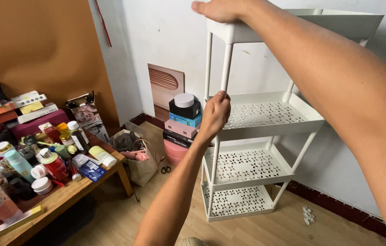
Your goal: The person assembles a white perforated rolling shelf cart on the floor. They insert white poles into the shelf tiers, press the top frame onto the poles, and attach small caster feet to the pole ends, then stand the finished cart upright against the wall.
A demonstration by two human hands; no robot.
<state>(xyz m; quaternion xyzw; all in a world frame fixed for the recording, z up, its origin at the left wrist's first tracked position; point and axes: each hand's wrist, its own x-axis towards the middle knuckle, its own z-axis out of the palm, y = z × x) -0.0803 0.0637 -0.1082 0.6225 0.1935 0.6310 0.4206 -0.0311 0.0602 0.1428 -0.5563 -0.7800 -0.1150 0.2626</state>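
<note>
A white plastic shelf rack [266,114] with several perforated tiers stands on the wood floor against the white wall. My left hand [216,113] grips the front left post of the rack where it meets the second tier. Reaching over from the right, my right hand [218,10] rests palm down on the front left corner of the top tier. All the tiers that show are bare.
Boxes topped by a white-lidded jar [184,107] are stacked behind the rack on a pink round box. A low wooden table [65,193] at left is crowded with bottles, jars and tubes. A paper bag [140,159] and scissors [165,169] lie between them.
</note>
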